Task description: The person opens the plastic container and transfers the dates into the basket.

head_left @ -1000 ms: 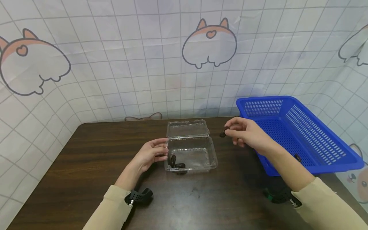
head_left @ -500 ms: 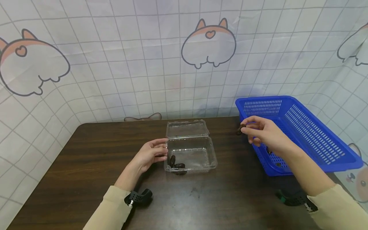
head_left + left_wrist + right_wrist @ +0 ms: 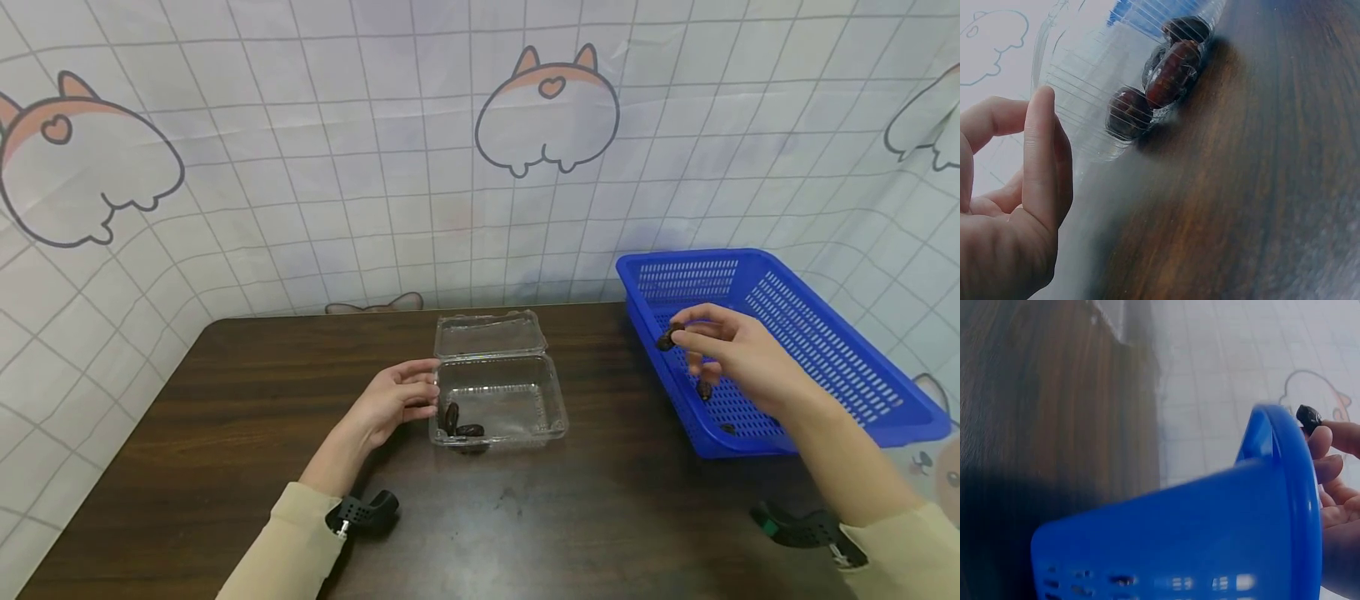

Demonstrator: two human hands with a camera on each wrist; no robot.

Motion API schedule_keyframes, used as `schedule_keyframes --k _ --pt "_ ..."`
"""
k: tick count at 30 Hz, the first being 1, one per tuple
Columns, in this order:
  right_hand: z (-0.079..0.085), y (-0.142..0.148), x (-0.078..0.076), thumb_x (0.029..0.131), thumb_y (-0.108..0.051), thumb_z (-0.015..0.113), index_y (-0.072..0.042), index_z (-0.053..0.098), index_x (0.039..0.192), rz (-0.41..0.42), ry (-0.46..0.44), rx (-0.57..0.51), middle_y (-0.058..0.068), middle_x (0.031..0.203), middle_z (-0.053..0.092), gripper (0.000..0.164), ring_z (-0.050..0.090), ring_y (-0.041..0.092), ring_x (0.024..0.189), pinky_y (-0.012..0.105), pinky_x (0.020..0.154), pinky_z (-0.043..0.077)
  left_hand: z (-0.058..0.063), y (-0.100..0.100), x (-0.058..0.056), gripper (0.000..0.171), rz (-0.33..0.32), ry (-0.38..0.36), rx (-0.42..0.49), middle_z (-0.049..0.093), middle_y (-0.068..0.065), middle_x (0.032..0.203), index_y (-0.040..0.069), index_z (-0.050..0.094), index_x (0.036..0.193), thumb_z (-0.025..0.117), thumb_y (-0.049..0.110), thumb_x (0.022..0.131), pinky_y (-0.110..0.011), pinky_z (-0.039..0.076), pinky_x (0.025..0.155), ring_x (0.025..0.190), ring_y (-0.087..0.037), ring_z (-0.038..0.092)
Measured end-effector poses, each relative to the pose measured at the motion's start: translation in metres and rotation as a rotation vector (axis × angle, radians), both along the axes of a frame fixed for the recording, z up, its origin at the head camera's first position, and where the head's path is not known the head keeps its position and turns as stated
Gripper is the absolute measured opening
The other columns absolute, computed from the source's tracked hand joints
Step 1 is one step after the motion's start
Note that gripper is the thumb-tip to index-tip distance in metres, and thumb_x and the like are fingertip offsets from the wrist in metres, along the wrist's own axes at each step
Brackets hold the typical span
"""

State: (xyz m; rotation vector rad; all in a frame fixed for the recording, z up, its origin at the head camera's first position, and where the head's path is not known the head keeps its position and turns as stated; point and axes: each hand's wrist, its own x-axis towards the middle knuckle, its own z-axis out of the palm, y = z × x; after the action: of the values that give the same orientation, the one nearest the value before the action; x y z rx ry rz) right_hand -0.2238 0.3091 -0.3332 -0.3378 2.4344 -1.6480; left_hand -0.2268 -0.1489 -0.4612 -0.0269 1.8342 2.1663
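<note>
A clear plastic clamshell container (image 3: 501, 392) lies with its lid folded back on the table. My left hand (image 3: 392, 404) holds its left side, fingertips right at the rim. Dark brown dates (image 3: 452, 418) lie in the container's near-left corner; through the clear wall the left wrist view shows a glossy reddish date (image 3: 1174, 74) among them. Between thumb and fingers, my right hand (image 3: 738, 354) pinches a date (image 3: 666, 338) over the left rim of the blue basket (image 3: 817, 333). Another date (image 3: 704, 390) sits in the basket below that hand, with a small dark piece (image 3: 727, 428) nearby.
The blue basket has slatted walls and stands at the table's right end. A dark wood-grain table (image 3: 315, 367) carries everything. Behind it hangs a white gridded cloth (image 3: 375, 167) with cartoon prints. Each wrist wears a black strap (image 3: 363, 512).
My right hand has moved right, with the date in its fingers, from the table beside the container to over the basket's left rim. The left hand and container have stayed in place.
</note>
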Motion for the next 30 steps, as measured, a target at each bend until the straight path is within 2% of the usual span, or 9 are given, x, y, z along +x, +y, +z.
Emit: schedule_keyframes --k 17,23,30 --pt "-0.010 0.032 0.001 0.108 -0.024 0.058 -0.007 0.053 0.127 -0.046 -0.027 0.034 0.005 0.088 0.065 0.025 0.059 0.018 0.066 0.029 0.051 0.048 0.003 0.001 0.002 0.054 0.004 -0.006 -0.001 0.057 -0.011 0.113 -0.001 0.049 0.148 0.064 -0.005 0.096 -0.029 0.063 0.075 0.079 -0.013 0.066" --pt "-0.015 0.040 0.001 0.108 -0.026 0.057 -0.016 0.057 0.124 -0.065 -0.046 0.049 0.002 0.092 0.063 0.020 0.059 0.019 0.067 0.030 0.052 0.049 0.002 0.001 0.001 0.053 0.000 0.004 0.000 0.058 -0.010 0.111 -0.002 0.049 0.147 0.064 -0.005 0.096 -0.029 0.063 0.076 0.080 -0.013 0.066" --pt "-0.019 0.045 0.002 0.108 -0.026 0.057 -0.019 0.059 0.123 -0.076 -0.057 0.068 0.001 0.089 0.061 0.017 0.058 0.020 0.067 0.029 0.053 0.050 0.003 0.001 0.002 0.053 0.004 -0.002 0.002 0.058 -0.010 0.112 -0.001 0.050 0.147 0.065 -0.005 0.096 -0.029 0.063 0.075 0.080 -0.014 0.066"
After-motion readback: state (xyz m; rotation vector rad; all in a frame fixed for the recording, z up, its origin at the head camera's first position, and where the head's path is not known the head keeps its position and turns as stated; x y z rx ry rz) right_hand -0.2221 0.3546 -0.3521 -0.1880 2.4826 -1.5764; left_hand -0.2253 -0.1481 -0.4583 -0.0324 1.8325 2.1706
